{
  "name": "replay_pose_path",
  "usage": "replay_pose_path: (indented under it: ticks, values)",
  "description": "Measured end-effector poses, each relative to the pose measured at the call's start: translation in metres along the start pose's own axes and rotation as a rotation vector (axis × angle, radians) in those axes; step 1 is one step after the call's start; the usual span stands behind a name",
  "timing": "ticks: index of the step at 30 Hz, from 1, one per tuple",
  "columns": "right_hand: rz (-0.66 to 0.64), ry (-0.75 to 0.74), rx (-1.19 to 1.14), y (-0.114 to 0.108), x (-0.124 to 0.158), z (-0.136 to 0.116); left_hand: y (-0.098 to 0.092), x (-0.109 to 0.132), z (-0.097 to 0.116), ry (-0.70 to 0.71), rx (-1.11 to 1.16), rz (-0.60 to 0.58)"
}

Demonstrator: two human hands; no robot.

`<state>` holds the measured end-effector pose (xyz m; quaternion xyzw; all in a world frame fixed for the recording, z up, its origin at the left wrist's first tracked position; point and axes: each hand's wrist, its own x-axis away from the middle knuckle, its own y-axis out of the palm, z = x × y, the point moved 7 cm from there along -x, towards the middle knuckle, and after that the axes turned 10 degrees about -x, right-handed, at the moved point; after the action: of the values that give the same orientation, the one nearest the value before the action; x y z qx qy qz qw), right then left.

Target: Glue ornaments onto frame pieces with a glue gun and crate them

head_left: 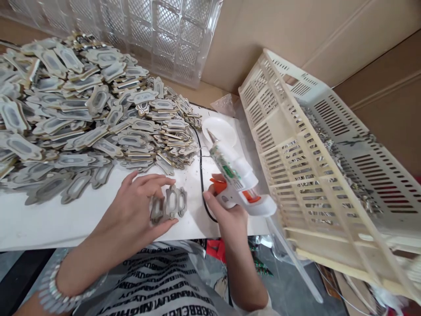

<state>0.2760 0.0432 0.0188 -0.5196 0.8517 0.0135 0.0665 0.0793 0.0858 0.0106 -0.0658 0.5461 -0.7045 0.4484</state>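
My left hand (144, 202) is curled around a few small grey ornate frame plates (171, 202) near the table's front edge. Its thumb and index finger touch or nearly touch their lower and upper ends, and part of the leftmost plate is hidden by the fingers. In my right hand (228, 210) is a white hot glue gun (232, 169) with an orange trigger. The metal nozzle points up and left, over a white round dish (225, 129). A long translucent glue stick (297, 263) extends down beyond the gun's rear.
A large heap of similar plates (82, 101) covers the table's left and back. Behind it leans a clear plastic compartment tray (164, 35). On the right stands a cream slatted crate (289, 162) holding many small metallic pieces. A black cord (201, 171) crosses the white tabletop (108, 215).
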Motion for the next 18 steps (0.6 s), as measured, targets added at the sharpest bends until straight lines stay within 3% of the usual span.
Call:
replay_pose_path:
  ticks: [4, 12, 15, 18]
  values:
    - [-0.131, 0.07, -0.151, 0.025, 0.005, 0.003, -0.012, -0.002, 0.011, 0.034, 0.129, 0.054]
    - [-0.14, 0.138, -0.319, 0.037, 0.004, 0.009, -0.013, 0.003, 0.013, -0.043, 0.287, 0.082]
    - [-0.126, 0.138, -0.344, 0.037, 0.004, 0.009, -0.008, 0.003, 0.004, -0.173, 0.441, 0.078]
    - [-0.101, 0.131, -0.372, 0.037, 0.004, 0.008, 0.003, 0.001, -0.008, -0.429, 0.682, -0.005]
